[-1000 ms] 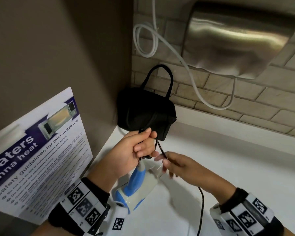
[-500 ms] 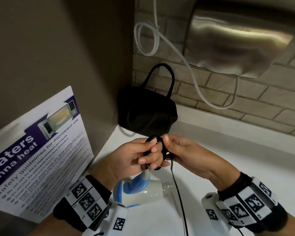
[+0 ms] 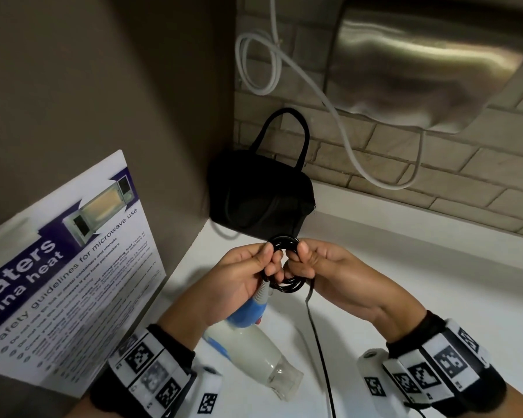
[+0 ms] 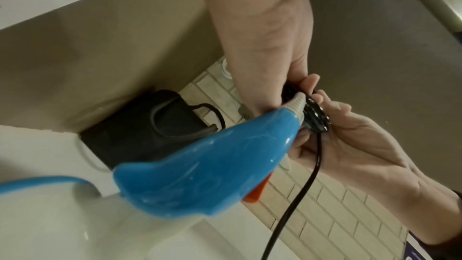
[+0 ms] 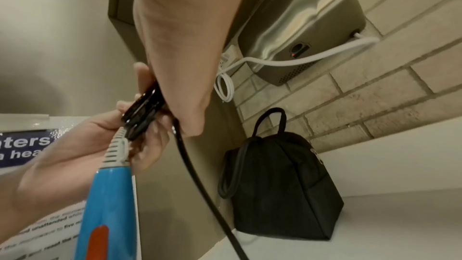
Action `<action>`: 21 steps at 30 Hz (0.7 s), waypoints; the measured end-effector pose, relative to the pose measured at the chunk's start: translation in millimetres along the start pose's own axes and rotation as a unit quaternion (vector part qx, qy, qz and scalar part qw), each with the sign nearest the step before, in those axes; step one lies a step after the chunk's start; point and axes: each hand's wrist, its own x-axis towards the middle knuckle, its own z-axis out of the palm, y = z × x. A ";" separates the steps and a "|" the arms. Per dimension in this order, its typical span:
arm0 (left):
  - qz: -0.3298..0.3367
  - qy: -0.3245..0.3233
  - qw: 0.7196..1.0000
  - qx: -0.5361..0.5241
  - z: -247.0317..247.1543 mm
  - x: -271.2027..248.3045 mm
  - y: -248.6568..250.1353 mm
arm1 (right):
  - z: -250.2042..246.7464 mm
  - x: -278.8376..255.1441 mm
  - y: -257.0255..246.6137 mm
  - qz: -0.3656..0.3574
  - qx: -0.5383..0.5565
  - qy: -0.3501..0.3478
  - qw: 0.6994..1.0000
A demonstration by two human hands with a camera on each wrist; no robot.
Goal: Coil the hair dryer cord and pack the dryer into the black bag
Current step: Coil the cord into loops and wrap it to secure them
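Note:
A white and blue hair dryer (image 3: 254, 354) (image 4: 195, 169) (image 5: 105, 205) hangs by its cord end above the white counter, nozzle toward me. Its black cord is wound into a small coil (image 3: 284, 263) (image 4: 313, 116) (image 5: 143, 114). My left hand (image 3: 248, 273) (image 4: 272, 66) pinches the coil's left side, by the grey strain relief. My right hand (image 3: 314, 263) (image 5: 180, 56) pinches the right side. The loose cord tail (image 3: 320, 357) (image 4: 300, 195) (image 5: 200, 175) drops from the coil toward me. The black bag (image 3: 260, 200) (image 4: 140, 128) (image 5: 280, 185) stands in the corner behind my hands, handles up.
A steel hand dryer (image 3: 429, 61) (image 5: 300, 27) with a white looped cable (image 3: 260, 64) hangs on the brick wall above the counter. A laminated microwave safety poster (image 3: 64, 267) leans on the left wall. The white counter (image 3: 405, 282) extends right.
The coil has grown by more loops. My right hand came up from the loose cord to pinch the coil beside the left hand, and the dryer swung with its nozzle toward me.

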 end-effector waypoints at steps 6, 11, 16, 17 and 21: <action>-0.016 -0.010 1.000 0.009 -1.5 -0.5 -2.9 | 0.3 -0.2 -2.1 0.063 0.107 0.021 0.992; -0.031 -0.006 0.999 0.002 -0.1 0.8 2.3 | -0.2 -3.4 -10.7 0.093 0.075 0.014 0.993; -0.024 -0.044 0.999 -0.018 -0.7 -0.5 1.6 | 2.6 0.4 -9.5 0.056 0.131 0.052 0.989; -0.021 -0.046 0.999 -0.004 -1.1 -1.5 -1.1 | 3.5 2.4 -7.7 0.051 0.157 0.057 0.985; -0.008 -0.039 0.999 0.001 -3.8 -3.2 -2.0 | 8.9 7.7 1.4 0.045 0.215 0.057 0.974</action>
